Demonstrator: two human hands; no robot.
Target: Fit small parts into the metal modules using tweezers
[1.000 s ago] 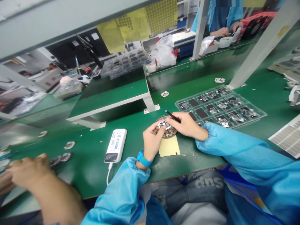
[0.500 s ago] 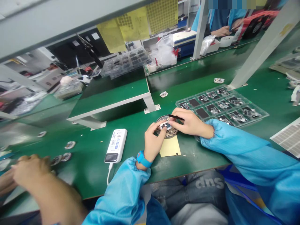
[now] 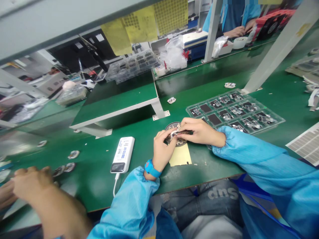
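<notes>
My left hand pinches a small white and silver part over a round dish of tiny pieces. My right hand is closed on dark tweezers, whose tip lies flat against that part. Both hands meet just above a yellow sheet on the green mat. A clear tray of similar parts in black pockets lies right behind my right hand.
A white power bank with a cable lies left of my hands. A low green riser shelf stands behind it. Another person's hand works at the lower left near loose round parts. A white metal post rises at right.
My right hand has lowered and turned the tweezers from pointing up-left to lying flat on the part. My left hand has kept hold of the part over the dish.
</notes>
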